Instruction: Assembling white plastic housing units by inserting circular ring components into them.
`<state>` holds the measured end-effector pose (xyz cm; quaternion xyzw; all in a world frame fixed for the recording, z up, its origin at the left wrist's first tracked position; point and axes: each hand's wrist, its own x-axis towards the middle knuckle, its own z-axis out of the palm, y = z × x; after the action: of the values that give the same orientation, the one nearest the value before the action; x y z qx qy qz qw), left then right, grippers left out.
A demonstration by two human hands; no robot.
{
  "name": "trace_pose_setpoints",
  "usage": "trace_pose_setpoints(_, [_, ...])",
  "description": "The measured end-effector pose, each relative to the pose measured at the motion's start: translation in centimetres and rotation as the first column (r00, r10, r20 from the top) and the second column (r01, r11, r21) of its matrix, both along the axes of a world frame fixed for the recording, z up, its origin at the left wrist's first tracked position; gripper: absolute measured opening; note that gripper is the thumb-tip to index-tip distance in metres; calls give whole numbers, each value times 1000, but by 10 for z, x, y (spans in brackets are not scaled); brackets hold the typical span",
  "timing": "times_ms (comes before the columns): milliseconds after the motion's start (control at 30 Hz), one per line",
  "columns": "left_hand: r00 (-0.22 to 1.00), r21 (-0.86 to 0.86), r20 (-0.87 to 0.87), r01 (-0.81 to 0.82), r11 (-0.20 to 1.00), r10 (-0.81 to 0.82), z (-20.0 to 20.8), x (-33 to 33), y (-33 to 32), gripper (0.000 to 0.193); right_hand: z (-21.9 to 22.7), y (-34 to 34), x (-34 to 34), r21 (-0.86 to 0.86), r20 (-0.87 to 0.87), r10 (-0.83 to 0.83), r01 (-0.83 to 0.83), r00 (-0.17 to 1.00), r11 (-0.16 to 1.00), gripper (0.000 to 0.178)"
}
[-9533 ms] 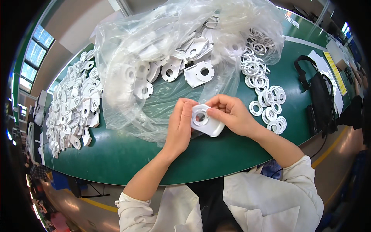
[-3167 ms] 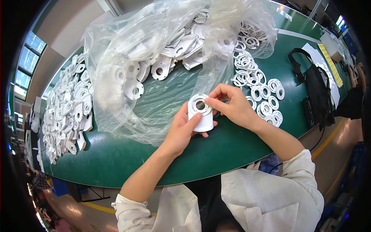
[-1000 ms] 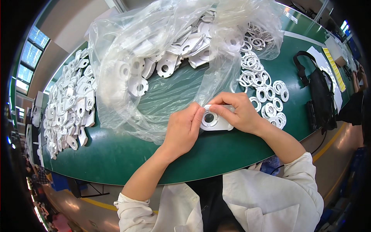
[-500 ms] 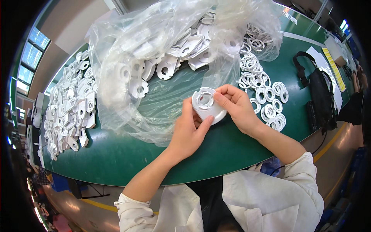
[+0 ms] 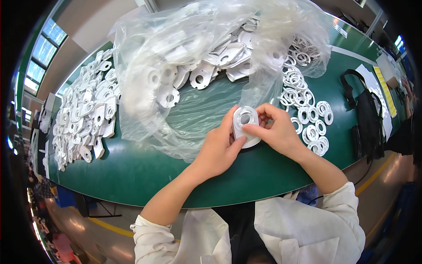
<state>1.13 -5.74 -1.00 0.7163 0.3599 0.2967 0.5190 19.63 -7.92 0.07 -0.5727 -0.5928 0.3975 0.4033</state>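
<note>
My left hand (image 5: 218, 147) grips a white plastic plate (image 5: 251, 141), rounded at one end, by its left edge and lower part. On the plate's round end lies a white plastic ring (image 5: 239, 115), around the centre hole. From the other side, my right hand (image 5: 277, 130) pinches the ring and plate, its thumb over the ring and its fingers curled at the upper right edge. Both hands hold the parts above the green table (image 5: 176, 187), just in front of a large clear plastic bag (image 5: 140, 53).
Many white plates (image 5: 203, 72) lie in the bag's mouth. Another heap of white parts (image 5: 85, 114) covers the table's left side. Loose white rings (image 5: 303, 115) lie right of my hands. Farther right are a black bag (image 5: 368, 112) and a yellow strip (image 5: 385, 91).
The plate has turned more upright, its round end toward the far side. My right thumb has shifted down across the ring. The whole view has shifted a little.
</note>
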Motion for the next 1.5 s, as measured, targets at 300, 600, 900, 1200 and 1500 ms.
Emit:
trace_pose_setpoints(300, [993,92,-35,112,989,-109,-3,-10,7,73,-8,1,7,34,17,-4,3,1000,999,25])
trace_pose_setpoints(600, [993,109,20,-119,987,118,34,-58,57,69,-14,-2,10,105,7,-5,4,1000,994,35])
trace_pose_setpoints(900, [177,-103,377,-967,231,909,104,-302,157,96,0,1,10,158,87,-73,58,994,986,26])
trace_pose_setpoints(1200, [856,619,-33,-389,683,516,65,-90,69,17,-11,5,18,193,194,-37,-1,980,981,22])
trace_pose_setpoints(1500, [450,871,-422,-39,490,787,-10,-47,127,14,2,6,17,362,334,-81,-48,939,931,19])
